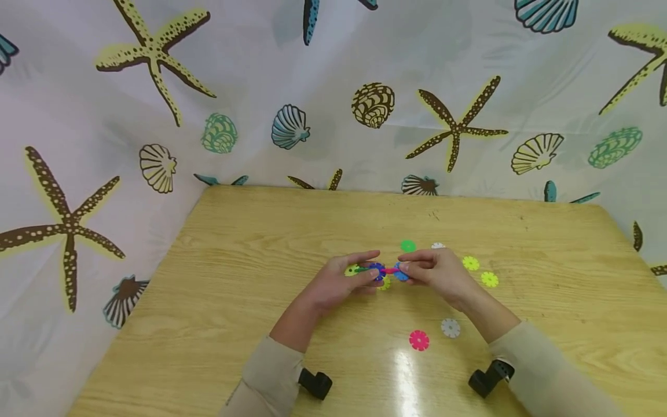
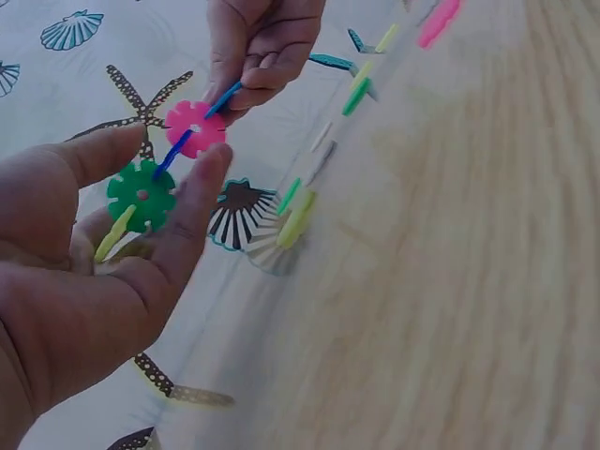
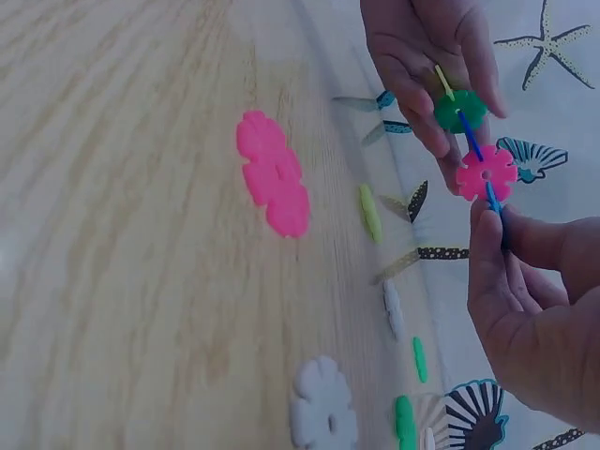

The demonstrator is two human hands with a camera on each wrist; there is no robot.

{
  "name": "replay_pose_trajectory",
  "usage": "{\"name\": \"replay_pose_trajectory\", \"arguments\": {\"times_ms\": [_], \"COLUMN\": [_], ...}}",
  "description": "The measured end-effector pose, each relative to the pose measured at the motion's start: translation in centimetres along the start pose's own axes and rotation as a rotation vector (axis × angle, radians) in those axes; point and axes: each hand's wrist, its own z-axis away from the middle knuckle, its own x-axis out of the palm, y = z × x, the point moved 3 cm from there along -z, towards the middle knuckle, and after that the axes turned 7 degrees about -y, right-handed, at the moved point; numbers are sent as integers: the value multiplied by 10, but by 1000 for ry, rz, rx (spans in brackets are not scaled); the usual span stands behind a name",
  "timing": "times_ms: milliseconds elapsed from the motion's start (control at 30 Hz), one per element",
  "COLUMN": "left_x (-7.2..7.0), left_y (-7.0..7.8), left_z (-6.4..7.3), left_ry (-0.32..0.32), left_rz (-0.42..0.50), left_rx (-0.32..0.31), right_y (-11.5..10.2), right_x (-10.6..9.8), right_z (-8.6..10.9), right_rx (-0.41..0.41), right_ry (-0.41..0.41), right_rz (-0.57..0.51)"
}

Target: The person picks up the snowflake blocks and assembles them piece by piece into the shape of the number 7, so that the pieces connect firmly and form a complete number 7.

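- left hand holding a little disc chain by its dark blue piece
- right hand pinching the light blue disc
- loose pink disc on the surface

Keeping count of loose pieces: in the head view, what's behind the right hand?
A white disc peeks out just beyond the right hand, its nearer part covered. Anything fully behind that hand can't be seen.

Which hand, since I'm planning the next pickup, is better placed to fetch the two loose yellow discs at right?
Probably the right hand, once it releases the blue disc: both yellow discs lie nearer it; the left hand holds the chain's green disc.
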Motion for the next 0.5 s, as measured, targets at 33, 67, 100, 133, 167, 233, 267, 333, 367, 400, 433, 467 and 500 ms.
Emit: {"name": "replay_pose_trajectory", "arguments": {"times_ms": [33,67,100,133,167,233,267,333,367,400,433,467,500], "left_x": [0,-1,-2,-3,-4,-6,-6,-7,-7,-7,-6,-5,-5], "left_y": [1,2,3,3,4,5,5,6,5,5,4,3,2], "left_z": [1,2,3,3,4,5,5,6,6,6,6,5,5], "left_ry": [-24,-47,-69,-88,-104,-128,-130,-130,-125,-120,-118,-120,-124], "left_rz": [-8,-17,-20,-27,-28,-15,3,31,40,51,61,74,89], "left_rx": [-6,-11,-15,-19,-22,-27,-29,-29,-26,-25,-23,-21,-13], "right_y": [2,3,4,5,5,3,2,1,0,-2,-3,-5,-7], "right_x": [-2,-3,-5,-6,-7,-7,-7,-7,-6,-5,-3,-1,1], "right_z": [-1,-1,-2,-2,-2,-3,-3,-5,-5,-6,-7,-7,-8], "right_rx": [5,8,12,16,20,19,18,6,-4,-16,-27,-37,-50], "right_ry": [5,8,10,10,7,-1,2,10,13,18,22,28,33], "right_rz": [-23,-46,-68,-86,-99,-115,-110,-95,-79,-61,-38,-16,11]}}
